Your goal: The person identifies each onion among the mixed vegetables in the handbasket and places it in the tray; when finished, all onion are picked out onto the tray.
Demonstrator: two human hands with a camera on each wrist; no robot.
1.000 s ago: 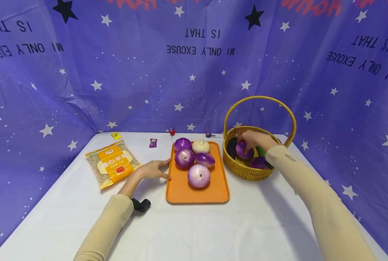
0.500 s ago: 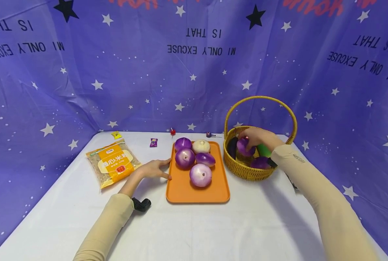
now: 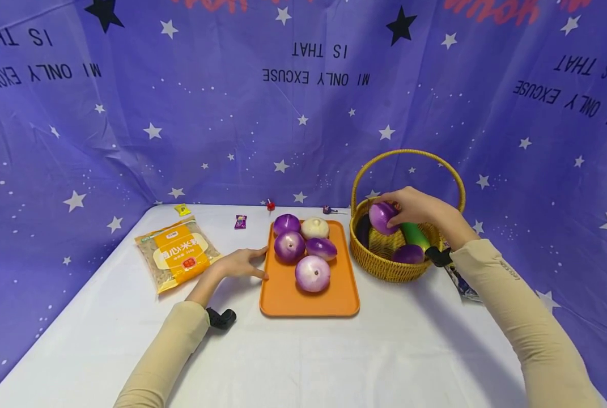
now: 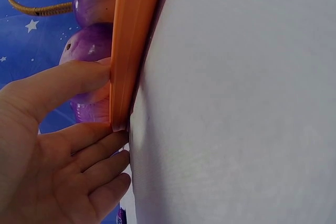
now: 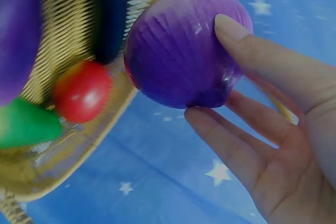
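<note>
My right hand (image 3: 417, 207) pinches a purple onion (image 5: 181, 51) between thumb and fingers, just above the wicker basket (image 3: 385, 271). Inside the basket lie a dark eggplant-like piece (image 3: 363, 229), a smooth purple piece (image 3: 408, 254), a green piece (image 3: 414, 233) and a red round piece (image 5: 83, 92). With thumb and fingertips, my left hand (image 3: 239, 264) touches the left edge of the orange tray (image 3: 303, 304). A pale purple onion (image 3: 312, 274), two darker purple onions (image 3: 289, 247), a white onion (image 3: 315, 228) and an oval purple piece (image 3: 321, 248) rest on this tray.
A yellow-labelled food bag (image 3: 178, 255) lies left of the tray. Behind are a yellow candy (image 3: 182, 210), a purple candy (image 3: 240, 221) and two lollipops (image 3: 270, 205). Another packet (image 3: 463, 286) shows partly under my right arm. The basket's tall handle (image 3: 407, 151) arches over it.
My right hand has lifted the purple onion up out of the basket, uncovering the weave below. The pale onion on the tray has rolled slightly. My left hand stays at the tray edge.
</note>
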